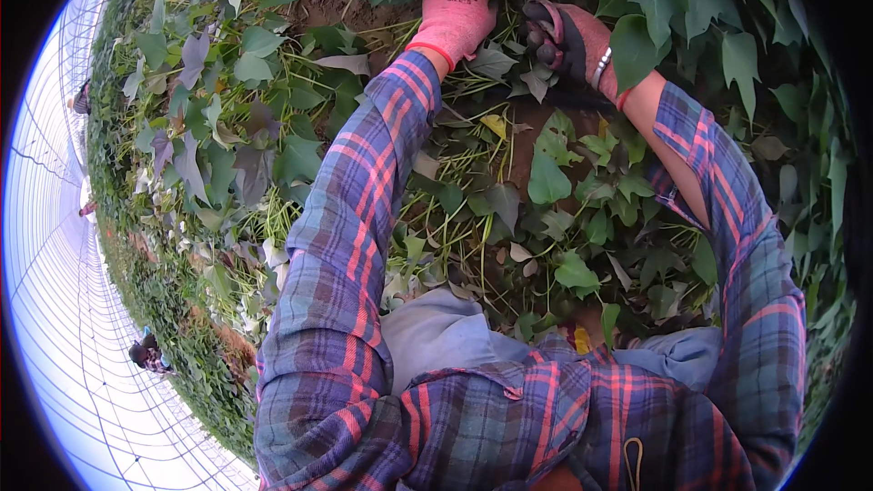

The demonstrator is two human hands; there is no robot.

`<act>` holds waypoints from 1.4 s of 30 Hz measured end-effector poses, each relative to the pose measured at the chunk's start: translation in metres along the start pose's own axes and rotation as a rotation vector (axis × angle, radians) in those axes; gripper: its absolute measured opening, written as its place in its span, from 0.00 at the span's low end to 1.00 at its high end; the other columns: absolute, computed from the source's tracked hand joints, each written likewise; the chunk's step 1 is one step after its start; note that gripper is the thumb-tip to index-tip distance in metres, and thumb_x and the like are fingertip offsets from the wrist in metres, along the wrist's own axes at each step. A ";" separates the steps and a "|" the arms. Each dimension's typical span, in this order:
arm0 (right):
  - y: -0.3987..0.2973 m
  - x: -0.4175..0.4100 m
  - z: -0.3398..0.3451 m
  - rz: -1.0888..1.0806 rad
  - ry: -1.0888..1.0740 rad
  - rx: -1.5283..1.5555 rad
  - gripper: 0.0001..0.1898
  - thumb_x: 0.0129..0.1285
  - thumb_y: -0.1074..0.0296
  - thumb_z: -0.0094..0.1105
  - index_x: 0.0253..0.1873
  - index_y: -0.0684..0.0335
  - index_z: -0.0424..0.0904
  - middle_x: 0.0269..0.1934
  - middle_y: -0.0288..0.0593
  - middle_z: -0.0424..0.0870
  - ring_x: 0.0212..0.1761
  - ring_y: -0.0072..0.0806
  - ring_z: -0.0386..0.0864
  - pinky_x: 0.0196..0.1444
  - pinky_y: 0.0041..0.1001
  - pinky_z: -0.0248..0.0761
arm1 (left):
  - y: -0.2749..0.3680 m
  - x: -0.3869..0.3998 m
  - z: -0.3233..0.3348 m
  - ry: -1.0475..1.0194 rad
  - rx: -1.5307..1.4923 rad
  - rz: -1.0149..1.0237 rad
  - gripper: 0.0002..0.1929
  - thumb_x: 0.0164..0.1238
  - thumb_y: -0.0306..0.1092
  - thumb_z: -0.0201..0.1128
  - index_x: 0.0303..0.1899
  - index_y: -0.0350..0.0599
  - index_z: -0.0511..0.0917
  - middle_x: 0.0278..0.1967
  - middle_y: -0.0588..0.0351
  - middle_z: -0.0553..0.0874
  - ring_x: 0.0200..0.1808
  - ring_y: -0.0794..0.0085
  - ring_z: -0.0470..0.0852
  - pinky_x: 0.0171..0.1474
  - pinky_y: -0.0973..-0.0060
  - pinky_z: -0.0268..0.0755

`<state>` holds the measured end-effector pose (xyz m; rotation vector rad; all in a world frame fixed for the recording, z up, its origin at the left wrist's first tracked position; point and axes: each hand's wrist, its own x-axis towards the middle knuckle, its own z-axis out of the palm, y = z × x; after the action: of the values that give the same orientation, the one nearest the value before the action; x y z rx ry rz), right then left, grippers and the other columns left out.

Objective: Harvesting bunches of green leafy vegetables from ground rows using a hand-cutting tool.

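Observation:
My left hand (460, 13), in a pink knit glove bearing writing, is near the top of the view with its back towards me. Its fingertips are hidden among sweet potato vines (436, 218). To its right, my right hand (569, 44) wears a pink glove with a dark coated palm, and a silver bracelet circles that wrist. Its fingers are curled in close to thin green stems (501, 34). Whether either hand grips a stem is hidden. Between my forearms hang lobed green leaves (549, 177), some wilted and greyish.
Dense leafy vines (743, 68) crowd the right side, partly over my right wrist. Bare brown soil (348, 10) shows left of my left hand. My jeans-covered knee (443, 331) is among the foliage. Far left, another person (149, 354) is in the field beneath a greenhouse frame (82, 273).

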<state>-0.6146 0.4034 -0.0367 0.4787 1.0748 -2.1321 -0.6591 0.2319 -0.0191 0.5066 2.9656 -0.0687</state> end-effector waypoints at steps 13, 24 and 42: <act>0.012 -0.005 -0.010 -0.133 -0.027 -0.196 0.13 0.65 0.51 0.53 0.41 0.54 0.75 0.23 0.34 0.76 0.16 0.21 0.70 0.16 0.20 0.58 | -0.030 -0.015 0.018 0.352 -0.064 -0.059 0.19 0.64 0.47 0.54 0.54 0.53 0.74 0.54 0.52 0.76 0.57 0.56 0.72 0.57 0.57 0.65; -0.007 0.005 -0.012 0.038 -0.253 0.156 0.12 0.67 0.55 0.49 0.37 0.57 0.72 0.26 0.37 0.77 0.18 0.24 0.74 0.12 0.16 0.58 | -0.052 -0.011 -0.036 0.185 -0.458 -0.109 0.24 0.64 0.51 0.53 0.52 0.41 0.74 0.46 0.40 0.80 0.51 0.46 0.76 0.53 0.58 0.69; 0.002 0.035 -0.006 0.072 -0.341 0.409 0.09 0.64 0.55 0.49 0.37 0.51 0.71 0.29 0.39 0.78 0.21 0.24 0.72 0.12 0.15 0.54 | -0.009 0.043 0.000 0.080 0.152 0.105 0.15 0.63 0.39 0.53 0.51 0.54 0.75 0.46 0.52 0.81 0.49 0.59 0.80 0.46 0.62 0.75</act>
<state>-0.6368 0.3929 -0.0622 0.3143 0.4273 -2.2679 -0.7021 0.2373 -0.0247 0.6982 3.0207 -0.2709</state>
